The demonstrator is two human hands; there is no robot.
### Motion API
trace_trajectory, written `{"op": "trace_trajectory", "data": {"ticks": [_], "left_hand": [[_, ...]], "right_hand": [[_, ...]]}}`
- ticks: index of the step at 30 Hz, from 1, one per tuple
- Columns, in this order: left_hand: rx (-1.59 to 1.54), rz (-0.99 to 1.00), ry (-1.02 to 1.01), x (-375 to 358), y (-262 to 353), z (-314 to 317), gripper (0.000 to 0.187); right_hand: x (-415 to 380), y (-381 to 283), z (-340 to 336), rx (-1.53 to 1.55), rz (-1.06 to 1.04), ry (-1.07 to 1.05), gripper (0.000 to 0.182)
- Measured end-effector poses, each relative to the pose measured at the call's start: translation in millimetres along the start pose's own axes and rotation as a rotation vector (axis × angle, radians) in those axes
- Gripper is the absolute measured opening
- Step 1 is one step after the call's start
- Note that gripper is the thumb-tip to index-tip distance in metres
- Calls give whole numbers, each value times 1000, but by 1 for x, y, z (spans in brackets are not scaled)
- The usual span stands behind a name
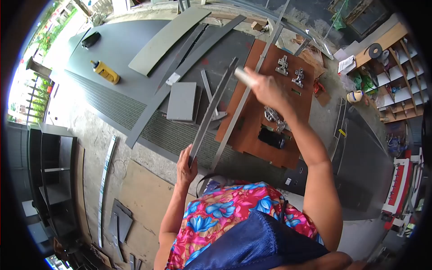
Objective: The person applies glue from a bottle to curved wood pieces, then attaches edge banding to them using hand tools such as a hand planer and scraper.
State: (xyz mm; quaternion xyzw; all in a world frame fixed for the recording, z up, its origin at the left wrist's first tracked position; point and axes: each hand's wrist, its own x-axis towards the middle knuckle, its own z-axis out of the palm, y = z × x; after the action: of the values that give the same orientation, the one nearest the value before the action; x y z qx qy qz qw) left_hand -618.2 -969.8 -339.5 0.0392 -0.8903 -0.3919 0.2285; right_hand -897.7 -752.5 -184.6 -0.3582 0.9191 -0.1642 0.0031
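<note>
My left hand (185, 167) is closed around the near end of a long, narrow dark grey strip (211, 110), which slants up and away over the bench. My right hand (271, 93) grips a short pale stick-shaped piece (245, 77), whose exact kind I cannot tell. Its tip points toward the strip's far end, with a small gap in this view. Below my right forearm lies a reddish-brown board (252, 121) bearing metal hinges (282, 65) and a black phone-like object (271, 137). A thin metal bar (230, 130) runs along the board's left side.
Left of the strip sit a stack of grey panels (182, 101), long grey boards (168, 38) and a yellow bottle (105, 72). Shelves (398, 67) stand at the right, a dark cabinet (51, 166) at the left. Flat cardboard (144, 193) covers part of the floor.
</note>
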Motion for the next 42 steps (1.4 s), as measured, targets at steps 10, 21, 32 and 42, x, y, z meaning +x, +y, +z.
{"op": "trace_trajectory", "data": {"ticks": [10,21,32,42], "left_hand": [[-131,-235,-74,21,9,-17,58],[-99,-307,-3,63,39,-8,42],[-77,-295,6,59,36,-9,40],[-91,-336,-1,61,43,-13,38]], "right_hand": [[15,11,7,220,134,-18,49],[53,41,41,280,198,-135,49],[79,73,77,172,77,-42,47],[88,69,50,458,326,-361,56]]}}
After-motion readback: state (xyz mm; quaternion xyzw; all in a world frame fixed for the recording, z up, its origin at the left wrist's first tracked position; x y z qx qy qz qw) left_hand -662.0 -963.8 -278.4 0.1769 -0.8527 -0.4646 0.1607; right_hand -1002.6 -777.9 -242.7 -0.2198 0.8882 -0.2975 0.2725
